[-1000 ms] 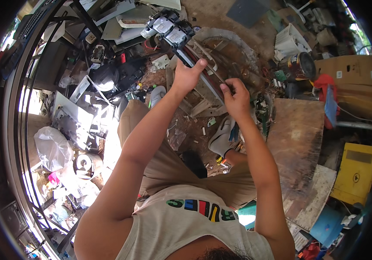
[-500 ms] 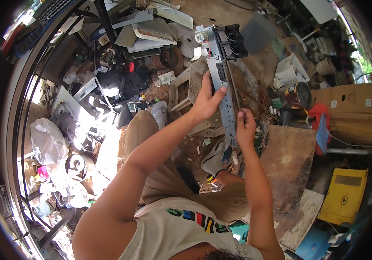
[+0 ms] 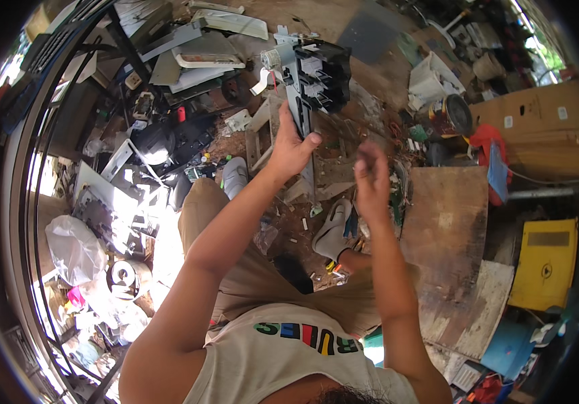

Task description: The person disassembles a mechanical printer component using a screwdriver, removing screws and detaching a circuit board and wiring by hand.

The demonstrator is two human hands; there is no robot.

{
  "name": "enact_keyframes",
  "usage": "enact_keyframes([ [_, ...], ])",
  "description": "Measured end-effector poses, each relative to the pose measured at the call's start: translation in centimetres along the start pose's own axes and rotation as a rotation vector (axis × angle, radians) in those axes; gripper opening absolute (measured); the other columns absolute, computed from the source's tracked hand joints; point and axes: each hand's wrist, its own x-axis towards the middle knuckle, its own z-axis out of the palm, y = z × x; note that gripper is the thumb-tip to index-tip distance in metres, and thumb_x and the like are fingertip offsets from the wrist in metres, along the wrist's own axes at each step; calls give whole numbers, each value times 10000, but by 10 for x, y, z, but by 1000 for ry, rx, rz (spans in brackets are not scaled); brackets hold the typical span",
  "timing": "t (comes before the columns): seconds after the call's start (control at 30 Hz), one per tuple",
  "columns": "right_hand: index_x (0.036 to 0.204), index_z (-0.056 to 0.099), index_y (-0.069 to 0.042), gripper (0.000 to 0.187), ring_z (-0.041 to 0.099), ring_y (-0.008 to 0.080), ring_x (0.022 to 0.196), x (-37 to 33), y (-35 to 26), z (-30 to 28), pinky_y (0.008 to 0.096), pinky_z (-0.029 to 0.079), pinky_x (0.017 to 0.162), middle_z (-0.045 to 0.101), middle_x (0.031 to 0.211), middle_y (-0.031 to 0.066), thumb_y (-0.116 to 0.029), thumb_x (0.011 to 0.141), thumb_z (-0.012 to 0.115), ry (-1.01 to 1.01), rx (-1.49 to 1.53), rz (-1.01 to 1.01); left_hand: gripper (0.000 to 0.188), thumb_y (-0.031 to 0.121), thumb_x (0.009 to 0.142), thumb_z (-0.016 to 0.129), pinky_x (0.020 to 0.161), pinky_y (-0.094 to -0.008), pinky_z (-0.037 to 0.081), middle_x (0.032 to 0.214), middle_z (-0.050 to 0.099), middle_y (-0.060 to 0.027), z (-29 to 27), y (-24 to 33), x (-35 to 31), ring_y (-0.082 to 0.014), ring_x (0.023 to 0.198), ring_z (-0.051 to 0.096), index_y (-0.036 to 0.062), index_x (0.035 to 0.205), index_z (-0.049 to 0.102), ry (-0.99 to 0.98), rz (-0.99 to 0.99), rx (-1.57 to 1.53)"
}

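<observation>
My left hand [image 3: 291, 149] is closed around a long grey metal rail assembly [image 3: 292, 84], held up in front of me, which looks like part of a printer. Its far end carries a black plastic block [image 3: 326, 74] and a small silver motor [image 3: 272, 59] with a white ribbon hanging beside it. The near end of the rail tapers down toward the floor between my feet. To the right, my right hand [image 3: 373, 182] is apart from the rail, smeared by motion. Whether its fingers hold anything cannot be made out.
A wooden stool [image 3: 260, 128] stands beyond the rail. Scrap plastic panels [image 3: 208, 54] and black parts [image 3: 168, 138] lie at left. At right are a wooden board [image 3: 444, 229], a cardboard box [image 3: 532, 121], a yellow case [image 3: 543, 264] and a white bucket [image 3: 433, 79].
My right hand has let go of the rail and moved away from it. The rail has turned in my left hand, showing more of the black block, and shifted left in view.
</observation>
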Motion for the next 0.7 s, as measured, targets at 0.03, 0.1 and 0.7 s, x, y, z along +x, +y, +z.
enact_keyframes([
  [0.03, 1429, 380, -48, 668, 564, 280, 1131, 9, -29, -9, 376, 464, 952, 494, 1349, 173, -345, 907, 673, -23, 23, -40, 1162, 703, 777, 647, 1056, -381, 346, 1355, 413, -224, 2, 1, 0, -292, 1249, 430, -83, 1457, 128, -30, 31, 4],
  [0.1, 1478, 303, -62, 850, 558, 302, 1163, 34, -82, -16, 387, 468, 955, 479, 1366, 202, -370, 828, 755, -76, -14, -134, 1184, 760, 783, 575, 1090, -364, 301, 1415, 365, -190, -4, -6, -1, -264, 1312, 372, -73, 1480, 105, -126, 91, 101],
  [0.7, 1247, 412, -44, 694, 647, 297, 981, 25, -44, -36, 378, 529, 835, 605, 1106, 167, -132, 669, 786, 103, -157, -185, 1187, 733, 676, 692, 1020, -467, 360, 1302, 416, -266, 22, 25, -9, -389, 1226, 412, -92, 1413, 263, -260, 195, 479],
])
